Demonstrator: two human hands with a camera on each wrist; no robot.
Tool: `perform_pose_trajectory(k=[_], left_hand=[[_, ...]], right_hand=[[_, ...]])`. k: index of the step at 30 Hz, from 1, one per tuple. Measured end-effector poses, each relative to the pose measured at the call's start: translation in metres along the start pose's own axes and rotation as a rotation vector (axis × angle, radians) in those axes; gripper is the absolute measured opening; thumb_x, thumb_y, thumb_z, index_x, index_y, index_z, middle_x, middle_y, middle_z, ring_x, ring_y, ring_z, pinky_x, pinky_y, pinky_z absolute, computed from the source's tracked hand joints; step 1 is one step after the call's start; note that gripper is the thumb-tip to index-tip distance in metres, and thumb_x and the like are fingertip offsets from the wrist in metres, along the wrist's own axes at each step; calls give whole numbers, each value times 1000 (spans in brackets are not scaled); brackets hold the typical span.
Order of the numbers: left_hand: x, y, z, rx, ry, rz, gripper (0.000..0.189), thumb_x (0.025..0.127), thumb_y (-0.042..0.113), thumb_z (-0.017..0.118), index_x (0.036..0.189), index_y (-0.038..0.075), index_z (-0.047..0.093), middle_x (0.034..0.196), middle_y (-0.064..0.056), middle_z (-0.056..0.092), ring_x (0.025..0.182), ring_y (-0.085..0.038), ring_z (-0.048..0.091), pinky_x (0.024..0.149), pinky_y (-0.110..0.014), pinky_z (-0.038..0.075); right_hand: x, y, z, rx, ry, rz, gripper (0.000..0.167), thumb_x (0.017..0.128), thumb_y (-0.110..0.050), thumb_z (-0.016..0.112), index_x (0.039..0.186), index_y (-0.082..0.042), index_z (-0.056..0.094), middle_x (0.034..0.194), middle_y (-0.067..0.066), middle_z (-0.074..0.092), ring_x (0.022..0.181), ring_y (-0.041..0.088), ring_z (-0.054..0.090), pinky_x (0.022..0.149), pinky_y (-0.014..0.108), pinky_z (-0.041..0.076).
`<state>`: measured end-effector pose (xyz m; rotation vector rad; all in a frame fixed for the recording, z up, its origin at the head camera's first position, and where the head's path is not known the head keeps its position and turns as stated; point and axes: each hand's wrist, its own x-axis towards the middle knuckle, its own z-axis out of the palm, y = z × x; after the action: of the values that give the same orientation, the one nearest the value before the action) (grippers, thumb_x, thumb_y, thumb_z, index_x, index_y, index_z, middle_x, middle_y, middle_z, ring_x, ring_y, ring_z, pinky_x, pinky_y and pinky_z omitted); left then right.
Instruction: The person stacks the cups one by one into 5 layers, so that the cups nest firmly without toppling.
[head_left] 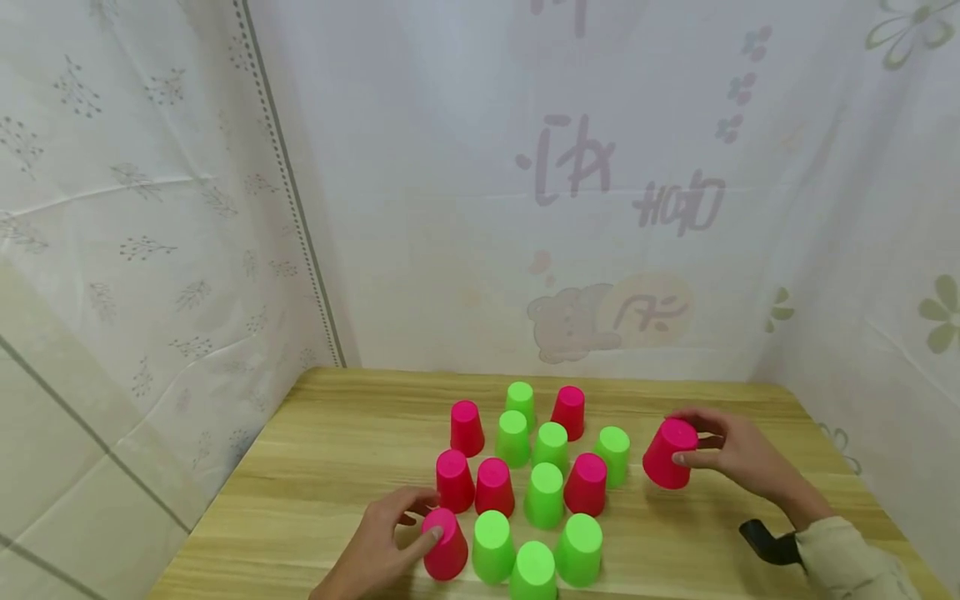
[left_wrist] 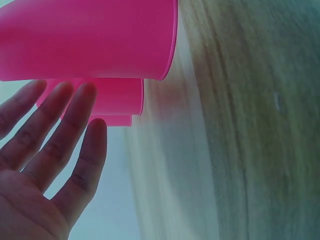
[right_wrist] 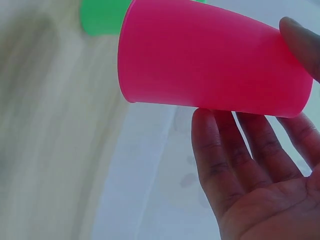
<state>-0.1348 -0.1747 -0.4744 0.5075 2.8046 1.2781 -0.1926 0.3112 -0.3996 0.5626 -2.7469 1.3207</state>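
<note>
cups [head_left: 587,485] look light, thin-walled plastic; probably stiff enough for a gentle pinch, smooth, so maybe slippery, hardly fragile. best hold, i judge: the sides just below the narrow top, thumb opposite fingers.

raised pink cup [head_left: 670,454]: off the worktop [head_left: 360,433] at right, tilted, pinched by the right grip [head_left: 742,458] between thumb and fingers.

left grip [head_left: 385,533]: at the near-left pink cup [head_left: 445,547], fingers loosely extended, thumb by its side, not closed round it; fingertip contact, cannot tell.

count: fifteen cups, mouths down. seven pink: one raised, six standing. eight green cups [head_left: 544,497], all standing on the worktop.
</note>
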Motion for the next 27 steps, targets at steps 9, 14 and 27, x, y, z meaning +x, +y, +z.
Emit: perform_pose_trajectory(k=[9,14,27], left_hand=[[-3,-2,2,-9,13,37,39,92,39,70,125,20,64,115,15,68,102,0,62,85,-30,59],[-5,-2,1,-27,-10,45,46,89,41,73,129,20,62,118,15,67,104,-1,62,86,-30,59],[-9,-4,1,-39,-9,130,53,82,34,81,128,16,62,120,13,67,105,-1,62,85,-32,60]], right_hand=[[47,-13,-13,-18,-39,-32,46,85,-17,80,124,-3,62,113,16,68,95,6,66,74,25,60],[75,-24,-14,-51,-36,1,51,85,-23,81,128,-4,60,116,18,68,100,23,69,74,25,61],[142,-38,13,-98,-54,22,46,85,-19,79,125,-4,62,115,17,70,107,32,65,79,33,57]])
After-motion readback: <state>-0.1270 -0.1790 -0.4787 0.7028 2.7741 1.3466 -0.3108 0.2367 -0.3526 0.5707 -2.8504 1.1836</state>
